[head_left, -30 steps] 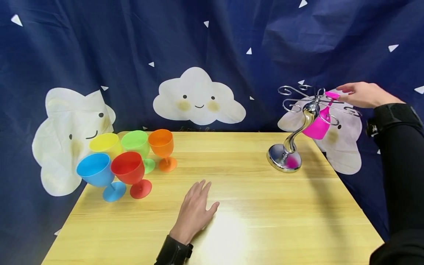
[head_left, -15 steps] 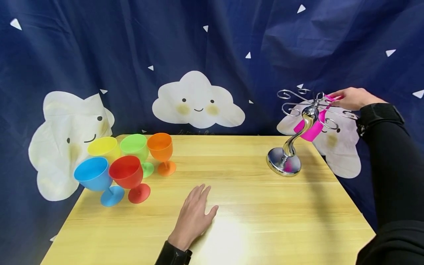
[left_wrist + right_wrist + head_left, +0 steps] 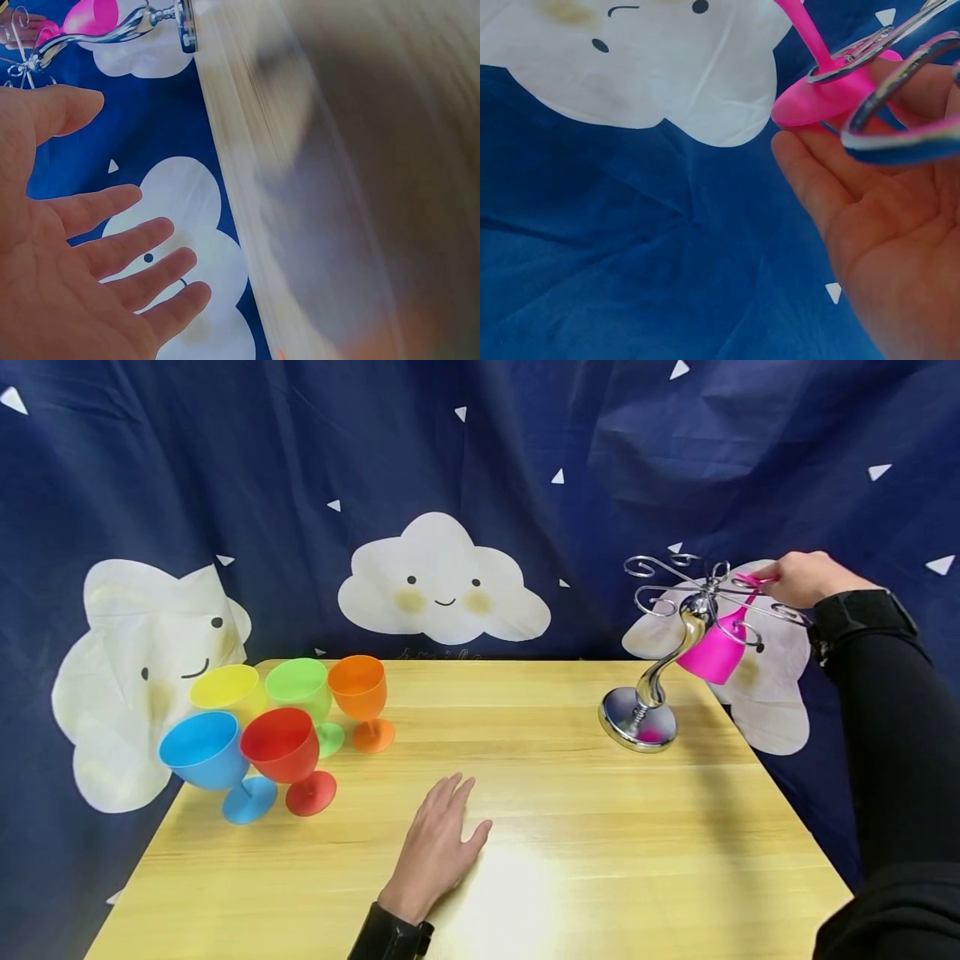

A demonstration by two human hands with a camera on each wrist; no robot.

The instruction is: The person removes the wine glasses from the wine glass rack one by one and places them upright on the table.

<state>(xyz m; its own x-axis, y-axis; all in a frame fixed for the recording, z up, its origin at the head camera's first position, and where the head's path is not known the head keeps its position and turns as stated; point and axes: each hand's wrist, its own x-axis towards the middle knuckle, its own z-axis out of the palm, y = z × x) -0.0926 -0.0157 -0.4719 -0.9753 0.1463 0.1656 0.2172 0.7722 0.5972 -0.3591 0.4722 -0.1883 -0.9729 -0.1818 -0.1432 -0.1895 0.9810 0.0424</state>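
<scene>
Upside down among the wire loops of a chrome goblet rack (image 3: 651, 681) hangs a pink goblet (image 3: 714, 653), bowl below and foot on top. My right hand (image 3: 813, 578) pinches the goblet's foot (image 3: 814, 101) from the right. Up close in the right wrist view, the stem passes by a metal loop (image 3: 866, 56), and the fingers (image 3: 810, 176) lie along the foot. My left hand (image 3: 438, 843) is over the middle of the table with straight, spread fingers and holds nothing; its palm shows in the left wrist view.
On the left of the wooden table (image 3: 525, 727) stand several upright goblets: blue (image 3: 206, 752), red (image 3: 281, 747), yellow (image 3: 232, 689), green (image 3: 300, 685) and orange (image 3: 360, 687). Behind hangs a dark blue curtain (image 3: 300, 435) with white clouds. The rack is near the table's right edge.
My right hand has shifted left onto the foot of the pink goblet. The goblet's bowl swung left under the rack, then back right. The left hand stays in place.
</scene>
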